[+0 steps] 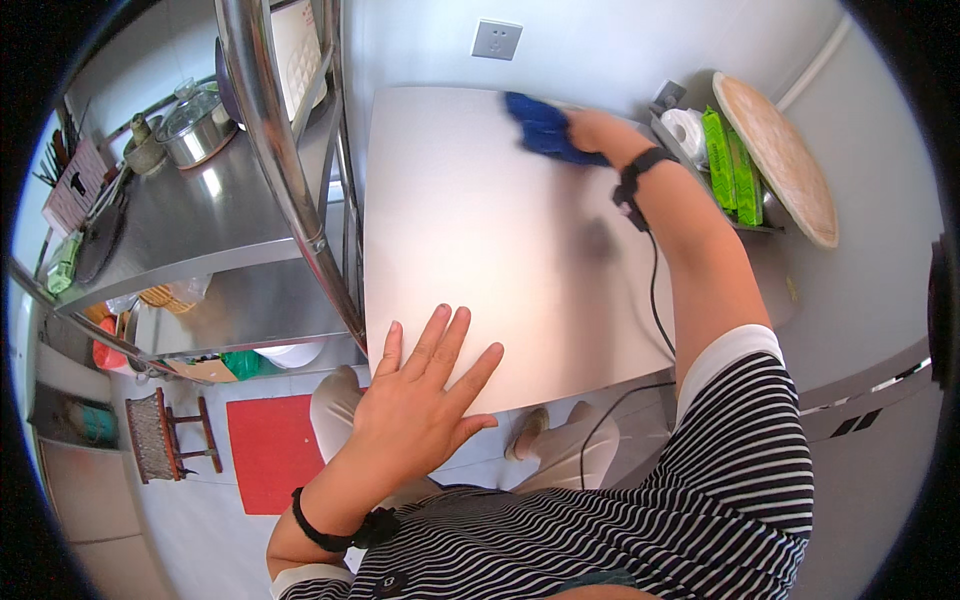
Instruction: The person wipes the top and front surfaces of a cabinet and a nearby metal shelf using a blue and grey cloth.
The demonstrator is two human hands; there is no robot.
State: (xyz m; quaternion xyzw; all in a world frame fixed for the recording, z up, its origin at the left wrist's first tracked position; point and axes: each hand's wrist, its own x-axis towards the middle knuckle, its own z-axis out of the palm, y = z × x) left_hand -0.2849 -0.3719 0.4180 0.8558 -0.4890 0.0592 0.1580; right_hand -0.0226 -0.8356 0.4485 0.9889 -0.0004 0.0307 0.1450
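Observation:
A dark blue cloth (541, 129) lies against the far part of a smooth, pale top surface (457, 202). My right hand (592, 133) grips the cloth near the surface's far right edge, and motion blurs both. Part of the cloth is hidden beneath the fingers. My left hand (427, 390) reaches over the near left corner of the surface with its fingers spread and nothing in it. Its fingertips appear to rest on the surface. A black band circles each wrist, and a black cable hangs from the right one.
Left stands a steel shelf (225, 217) with a lidded pot (196, 127) and a stone mortar (144, 154). At right, a bin (701, 176) holds a paper roll (684, 133) and green packets (720, 161) beside a round board (780, 157). A stool (169, 439) and red mat (270, 450) lie below.

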